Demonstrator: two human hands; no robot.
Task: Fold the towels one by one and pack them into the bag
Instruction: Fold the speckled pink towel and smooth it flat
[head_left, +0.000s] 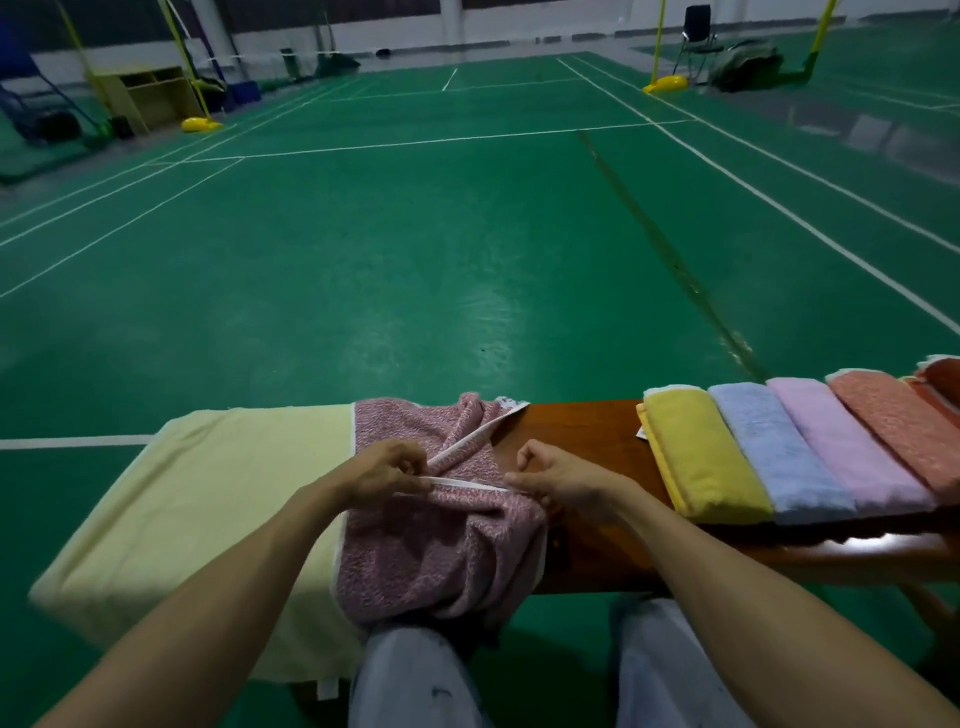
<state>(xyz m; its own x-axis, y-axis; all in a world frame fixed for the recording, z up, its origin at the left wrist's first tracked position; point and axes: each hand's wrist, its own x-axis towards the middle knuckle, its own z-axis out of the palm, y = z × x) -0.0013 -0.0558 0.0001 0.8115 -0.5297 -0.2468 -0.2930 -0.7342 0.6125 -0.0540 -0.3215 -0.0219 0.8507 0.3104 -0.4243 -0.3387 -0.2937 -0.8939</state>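
Observation:
A crumpled pink speckled towel (441, 551) lies on the brown bench (587, 431) in front of me, part of it hanging over the near edge onto my knee. My left hand (387, 470) pinches its white hem at one end. My right hand (550, 480) pinches the same hem a short way to the right, so the hem runs taut between them. A pale yellow towel (208, 509) lies spread flat on the bench to the left, partly under the pink one. No bag is in view.
Folded towels lie side by side on the bench's right end: yellow (696, 457), blue (774, 452), light pink (841, 441), orange (904, 426), and a red one at the frame edge. Green court floor (415, 260) stretches beyond. My knees sit below the bench.

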